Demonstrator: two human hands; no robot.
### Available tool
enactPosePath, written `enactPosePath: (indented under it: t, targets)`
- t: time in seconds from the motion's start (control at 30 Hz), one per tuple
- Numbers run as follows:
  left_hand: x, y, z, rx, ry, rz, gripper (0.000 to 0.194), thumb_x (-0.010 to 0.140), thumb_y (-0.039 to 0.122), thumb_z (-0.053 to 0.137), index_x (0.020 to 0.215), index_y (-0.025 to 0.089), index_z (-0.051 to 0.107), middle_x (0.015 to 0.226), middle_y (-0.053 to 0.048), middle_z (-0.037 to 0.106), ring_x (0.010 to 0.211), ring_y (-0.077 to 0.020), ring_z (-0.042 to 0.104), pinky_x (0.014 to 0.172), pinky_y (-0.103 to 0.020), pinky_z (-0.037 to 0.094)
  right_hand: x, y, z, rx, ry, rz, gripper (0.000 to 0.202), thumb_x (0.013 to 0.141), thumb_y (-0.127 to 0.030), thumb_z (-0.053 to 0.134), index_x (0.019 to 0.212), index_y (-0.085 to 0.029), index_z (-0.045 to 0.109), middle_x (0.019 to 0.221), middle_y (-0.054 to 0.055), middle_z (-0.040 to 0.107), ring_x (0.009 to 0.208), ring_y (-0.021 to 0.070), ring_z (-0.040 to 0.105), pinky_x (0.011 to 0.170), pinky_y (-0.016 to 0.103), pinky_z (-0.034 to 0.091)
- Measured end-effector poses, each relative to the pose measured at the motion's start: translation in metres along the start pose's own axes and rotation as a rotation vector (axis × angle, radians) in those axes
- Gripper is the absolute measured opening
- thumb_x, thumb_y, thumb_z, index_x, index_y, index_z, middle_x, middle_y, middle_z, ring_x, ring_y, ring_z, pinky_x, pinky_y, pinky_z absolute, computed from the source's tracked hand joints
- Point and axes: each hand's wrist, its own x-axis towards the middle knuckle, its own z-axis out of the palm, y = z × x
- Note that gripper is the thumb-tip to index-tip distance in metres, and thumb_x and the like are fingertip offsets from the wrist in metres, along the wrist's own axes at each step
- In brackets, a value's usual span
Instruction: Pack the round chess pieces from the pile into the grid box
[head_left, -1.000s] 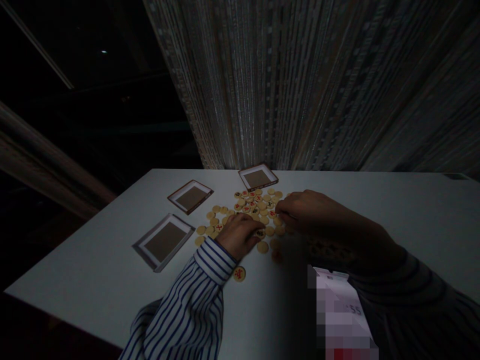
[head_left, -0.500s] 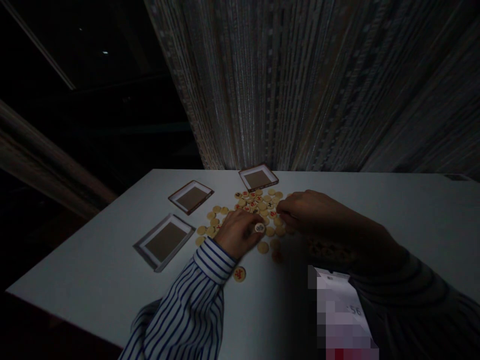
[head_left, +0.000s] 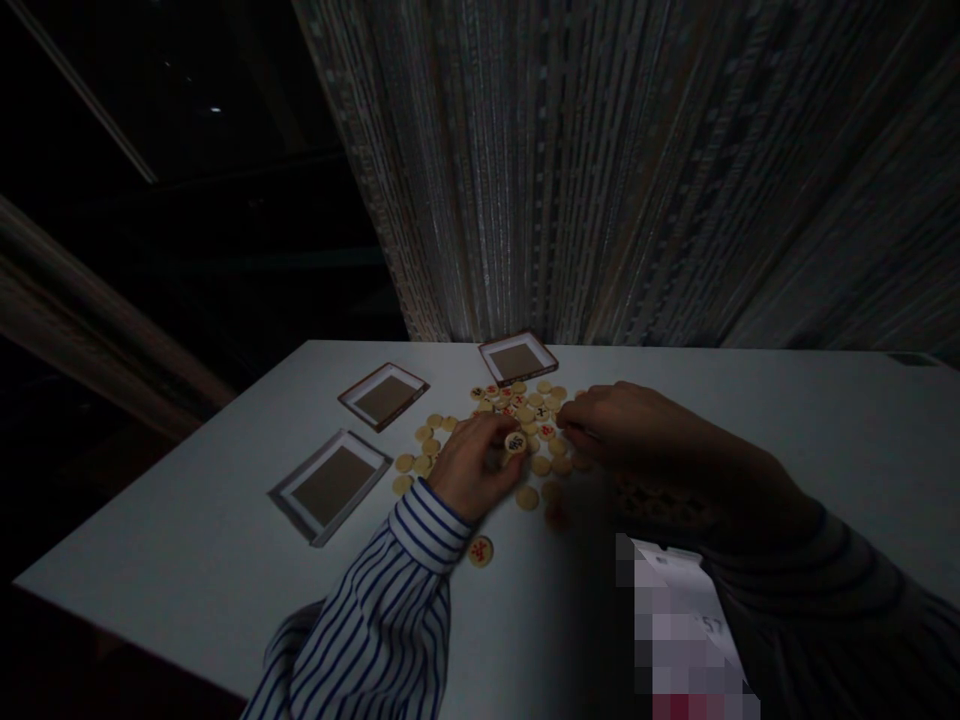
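Note:
My left hand (head_left: 476, 465) pinches a round xiangqi piece (head_left: 515, 443) between thumb and fingertips, its dark-marked face turned up. To the right, my right hand (head_left: 611, 425) hovers at the edge of the pile with its fingers pressed together; what they hold, if anything, is hidden. Between and beyond both hands lie many pale wooden xiangqi pieces (head_left: 541, 466), some blank side up, others with red or dark characters. One red-marked piece (head_left: 481, 551) lies apart, beside my left cuff. In the shadow under my right wrist sit several more pieces (head_left: 652, 497), dimly seen.
Three shallow trays or lids stand on the white table (head_left: 187, 520): a grey-rimmed one (head_left: 300, 520) at left, a brown-rimmed one (head_left: 420, 388) behind it, another (head_left: 551, 370) at the back. A lit phone (head_left: 679, 600) lies near my right forearm. A string curtain (head_left: 525, 180) hangs behind.
The piece in my left fingers has shifted slightly up and left, and its marked face shows more fully. My right hand stays nearly in place.

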Motion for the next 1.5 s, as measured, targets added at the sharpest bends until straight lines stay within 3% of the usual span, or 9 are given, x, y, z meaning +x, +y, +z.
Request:
enactPosePath:
  t: [0.3, 0.8, 1.03, 1.23, 1.5]
  targets:
    - [0.002, 0.003, 0.003, -0.137, 0.073, -0.024, 0.023, 0.072, 0.016, 0.057, 0.095, 0.016, 0.054, 0.088, -0.004, 0.059, 0.080, -0.0148, 0.056, 0.073, -0.028, 0.047, 0.000, 0.001, 0.001, -0.014, 0.002, -0.003, 0.026, 0.084, -0.023, 0.036, 0.082, -0.019, 0.062, 0.077, 0.007, 0.065, 0.070, 0.0183, 0.058, 0.058, 0.029, 0.031]
    - [0.004, 0.009, 0.009, -0.740, 0.143, -0.398, 0.030, 0.062, 0.022, 0.072, 0.089, 0.014, 0.061, 0.089, -0.006, 0.066, 0.077, -0.0132, 0.061, 0.077, -0.030, 0.051, -0.004, 0.005, -0.001, 0.005, 0.048, 0.022, 0.025, 0.083, -0.026, 0.041, 0.088, -0.020, 0.064, 0.076, 0.006, 0.064, 0.069, 0.0183, 0.058, 0.059, 0.029, 0.033]
    - [0.005, 0.010, 0.008, -0.974, 0.123, -0.575, 0.033, 0.054, 0.023, 0.078, 0.085, 0.014, 0.069, 0.077, -0.004, 0.069, 0.070, -0.0133, 0.063, 0.071, -0.028, 0.052, -0.004, 0.004, -0.001, 0.009, 0.052, 0.024, 0.027, 0.083, -0.027, 0.039, 0.089, -0.020, 0.064, 0.079, 0.007, 0.065, 0.071, 0.0183, 0.058, 0.060, 0.029, 0.033]
    - [0.007, 0.013, 0.003, -0.996, 0.122, -0.613, 0.035, 0.052, 0.024, 0.079, 0.085, 0.017, 0.072, 0.075, -0.003, 0.071, 0.068, -0.0136, 0.063, 0.068, -0.027, 0.052, -0.003, 0.005, 0.000, 0.011, 0.039, 0.034, 0.028, 0.083, -0.028, 0.038, 0.090, -0.020, 0.064, 0.080, 0.007, 0.065, 0.072, 0.0196, 0.059, 0.061, 0.030, 0.034]
    - [0.003, 0.010, 0.004, -1.107, 0.044, -0.643, 0.041, 0.060, 0.032, 0.076, 0.098, 0.017, 0.070, 0.092, -0.008, 0.071, 0.084, -0.0199, 0.065, 0.083, -0.035, 0.050, -0.002, 0.007, 0.001, 0.002, 0.030, 0.028, 0.029, 0.084, -0.028, 0.037, 0.091, -0.020, 0.064, 0.081, 0.008, 0.065, 0.073, 0.0198, 0.060, 0.061, 0.030, 0.035]
